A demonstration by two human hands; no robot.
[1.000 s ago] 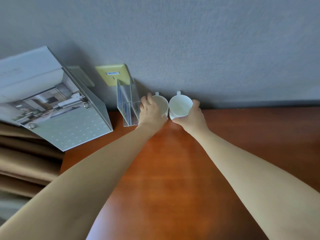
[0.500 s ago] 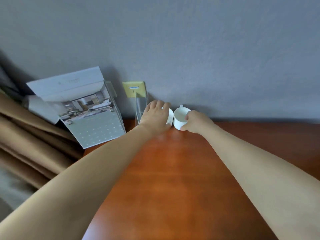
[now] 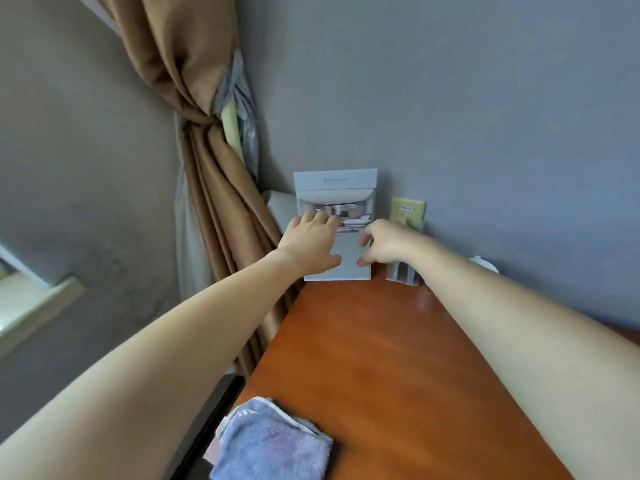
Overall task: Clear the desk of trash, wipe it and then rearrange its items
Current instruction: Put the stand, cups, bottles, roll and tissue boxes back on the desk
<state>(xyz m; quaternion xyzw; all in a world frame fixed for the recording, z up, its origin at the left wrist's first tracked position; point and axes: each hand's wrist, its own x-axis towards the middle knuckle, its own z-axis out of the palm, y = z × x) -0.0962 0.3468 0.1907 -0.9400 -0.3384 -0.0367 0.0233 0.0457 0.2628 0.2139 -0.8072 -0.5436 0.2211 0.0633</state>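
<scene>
A grey-white display stand [image 3: 335, 183] with a room photo leans against the wall at the desk's far left corner. My left hand [image 3: 311, 245] lies flat against its front with fingers spread. My right hand [image 3: 389, 244] hovers at the stand's right edge, fingers and thumb loosely apart and holding nothing. A folded blue-grey cloth [image 3: 273, 443] sits at the near left edge of the wooden desk [image 3: 381, 358]. My right forearm hides most of a white mug [image 3: 485, 265] by the wall.
A clear acrylic holder [image 3: 403, 273] stands right of the display stand, below a yellow wall plate [image 3: 408, 209]. A tied brown curtain [image 3: 207, 161] hangs left of the desk. A window sill [image 3: 34, 306] shows at the far left.
Both hands have let go of the two white mugs and moved left to the display stand. The view has swung left and down, bringing the curtain and cloth into sight.
</scene>
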